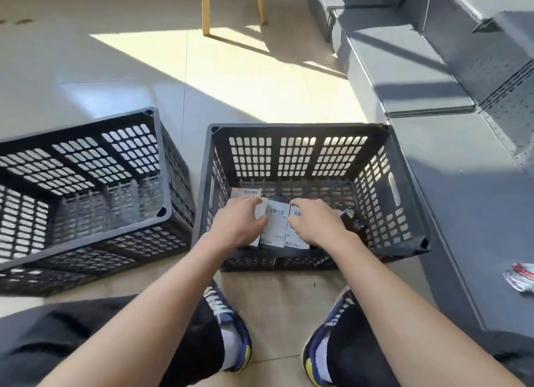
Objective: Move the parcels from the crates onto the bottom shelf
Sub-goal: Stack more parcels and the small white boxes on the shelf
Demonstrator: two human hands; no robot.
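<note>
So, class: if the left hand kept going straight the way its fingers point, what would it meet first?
The left hand points forward and down into the right crate. It would likely meet the white-labelled parcel first; depth is hard to judge, and it may already touch it.

Looks like a stockroom or small shop back area: grey metal shelving point(410, 77) with perforated back panels point(508, 97), two black plastic crates point(86, 161) on a tiled floor point(231, 77), barcode-labelled parcels point(277, 224), wooden chair legs point(206, 8).
</note>
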